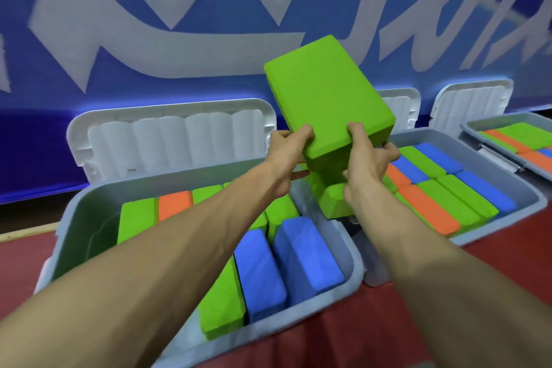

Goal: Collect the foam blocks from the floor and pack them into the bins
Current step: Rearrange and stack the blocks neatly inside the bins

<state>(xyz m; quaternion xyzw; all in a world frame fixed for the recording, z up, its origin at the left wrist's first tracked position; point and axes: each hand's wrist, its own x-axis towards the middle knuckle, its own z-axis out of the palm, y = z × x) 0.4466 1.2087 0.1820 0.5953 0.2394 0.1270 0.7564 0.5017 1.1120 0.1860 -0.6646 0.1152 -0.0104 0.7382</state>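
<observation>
A large green foam block [324,92] is held tilted in the air above the gap between two grey bins. My left hand [285,155] grips its near left corner, thumb on top. My right hand [367,161] grips its near right corner, fingers underneath. More green foam [334,200] sits just below my right hand, against the rims. The near bin [346,251] holds green, orange and blue blocks standing on edge, with free space at its left end. The middle bin [528,194] is packed with blocks of the same colours.
A third bin [478,131] with blocks stands at the far right. White lids [170,131] lean open behind the bins against a blue banner wall with white lettering. The floor [343,340] in front is red.
</observation>
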